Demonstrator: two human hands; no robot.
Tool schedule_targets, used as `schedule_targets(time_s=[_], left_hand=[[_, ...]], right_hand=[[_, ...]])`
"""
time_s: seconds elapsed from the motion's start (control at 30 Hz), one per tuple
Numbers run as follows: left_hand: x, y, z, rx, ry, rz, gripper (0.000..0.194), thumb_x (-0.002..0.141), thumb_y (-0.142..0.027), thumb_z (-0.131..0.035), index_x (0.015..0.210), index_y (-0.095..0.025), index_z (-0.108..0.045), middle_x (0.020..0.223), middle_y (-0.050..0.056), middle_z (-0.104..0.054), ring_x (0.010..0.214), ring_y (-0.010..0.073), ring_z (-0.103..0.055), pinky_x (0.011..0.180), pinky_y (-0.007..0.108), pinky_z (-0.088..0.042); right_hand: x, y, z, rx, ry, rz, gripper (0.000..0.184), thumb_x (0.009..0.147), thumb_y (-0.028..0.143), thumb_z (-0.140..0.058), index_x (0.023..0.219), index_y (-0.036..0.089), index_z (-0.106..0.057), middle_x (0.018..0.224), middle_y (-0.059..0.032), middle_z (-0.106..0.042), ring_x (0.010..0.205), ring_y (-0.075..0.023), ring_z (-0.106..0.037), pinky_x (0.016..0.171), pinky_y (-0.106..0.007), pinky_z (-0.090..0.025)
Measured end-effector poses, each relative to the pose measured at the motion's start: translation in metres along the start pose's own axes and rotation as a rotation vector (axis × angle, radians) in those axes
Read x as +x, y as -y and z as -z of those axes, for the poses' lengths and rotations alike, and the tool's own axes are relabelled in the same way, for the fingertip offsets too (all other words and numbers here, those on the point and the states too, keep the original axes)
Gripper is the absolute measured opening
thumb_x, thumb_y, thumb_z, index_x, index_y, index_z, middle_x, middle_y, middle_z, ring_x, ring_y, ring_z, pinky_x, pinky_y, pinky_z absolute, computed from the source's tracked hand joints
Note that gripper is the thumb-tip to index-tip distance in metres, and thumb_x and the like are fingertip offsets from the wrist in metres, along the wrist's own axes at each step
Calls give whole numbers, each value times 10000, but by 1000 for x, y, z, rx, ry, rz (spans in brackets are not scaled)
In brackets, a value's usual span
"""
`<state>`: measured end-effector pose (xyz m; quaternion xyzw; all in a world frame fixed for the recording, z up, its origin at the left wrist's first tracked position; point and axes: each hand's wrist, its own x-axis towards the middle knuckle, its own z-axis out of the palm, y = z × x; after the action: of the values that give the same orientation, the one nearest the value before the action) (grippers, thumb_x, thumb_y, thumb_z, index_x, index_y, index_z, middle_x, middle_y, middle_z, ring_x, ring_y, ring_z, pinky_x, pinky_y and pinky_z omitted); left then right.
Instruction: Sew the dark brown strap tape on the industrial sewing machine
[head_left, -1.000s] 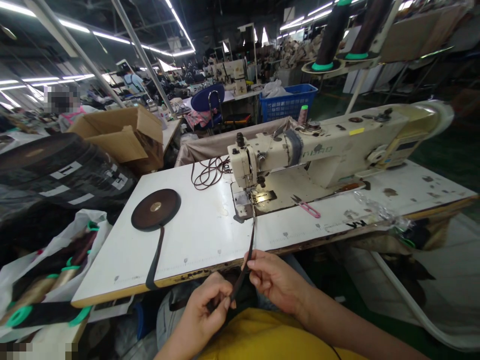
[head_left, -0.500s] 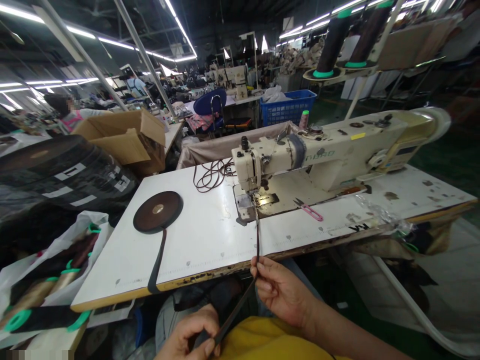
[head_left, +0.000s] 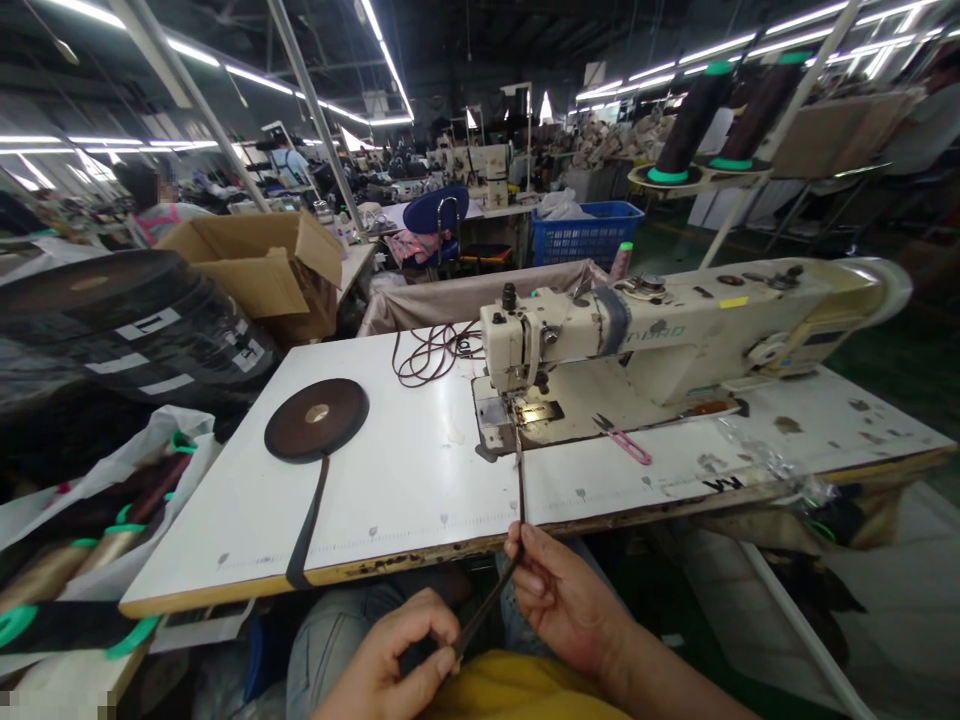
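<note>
A dark brown strip runs between my two hands, in front of the table edge. My right hand pinches it near the edge, and from there it stretches narrow up to the needle area of the sewing machine. Lower and to the left, my left hand is closed on the wider part of the strip. A flat brown roll of strip lies on the white table, its tail hanging over the front edge. Thin finished cord lies in loose loops behind the machine's head.
Pink-handled thread snips lie right of the needle plate. Crumpled clear plastic sits near the front edge. Thread cones stand above the machine. At left are a large taped roll, an open cardboard box and a bag of spools.
The camera view has shifted slightly. Both hands still grip the strip, with my left hand a little closer to my right.
</note>
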<state>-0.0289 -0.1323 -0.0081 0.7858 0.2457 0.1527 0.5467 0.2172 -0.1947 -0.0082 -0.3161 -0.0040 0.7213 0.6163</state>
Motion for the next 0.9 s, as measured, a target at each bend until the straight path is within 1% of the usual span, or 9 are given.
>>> schedule_targets(time_s=[0.2,0.37,0.47,0.6,0.77,0.9], left_hand=[[6,3,-7,22,-37,-109,261,1055,-409,-516,887,-218,-574,831,39,-614,807,174,-567,726,265,-413],[6,1,-10,9,-45,-127,208,1041,-370,-553,891,-226,-567,841,28,-618,795,162,-558,710,254,-404],[7,-3,-8,-29,-44,-152,216,1038,-386,-571,890,-229,-574,845,24,-616,803,158,-558,720,254,-402],[10,-5,-7,-79,-28,-148,239,1034,-415,-590,892,-224,-588,865,28,-624,824,159,-564,735,258,-399],[14,-10,-7,-129,-26,-175,243,1032,-442,-603,929,-221,-606,881,25,-621,850,153,-572,759,248,-404],[16,-17,-6,-160,-31,-153,222,1016,-445,-638,960,-230,-626,922,34,-643,890,162,-595,799,249,-424]], right_hand=[[2,-4,3,6,-6,-30,358,684,383,-990,867,168,-769,813,23,-615,537,-3,-283,440,-114,-182],[6,-7,3,10,-21,-39,366,672,394,-995,861,171,-774,844,19,-630,533,5,-278,439,-108,-170],[8,-8,4,6,-21,-44,370,672,400,-995,871,176,-778,843,18,-636,530,6,-284,438,-110,-177],[9,-9,6,3,-29,-59,373,684,405,-990,890,179,-777,848,16,-665,524,4,-289,437,-120,-195],[10,-9,6,9,-68,-52,406,673,383,-1002,905,144,-769,819,20,-700,502,12,-304,433,-125,-213],[12,-8,7,22,-77,-65,413,665,367,-1008,912,138,-768,803,20,-715,488,17,-313,431,-120,-221]])
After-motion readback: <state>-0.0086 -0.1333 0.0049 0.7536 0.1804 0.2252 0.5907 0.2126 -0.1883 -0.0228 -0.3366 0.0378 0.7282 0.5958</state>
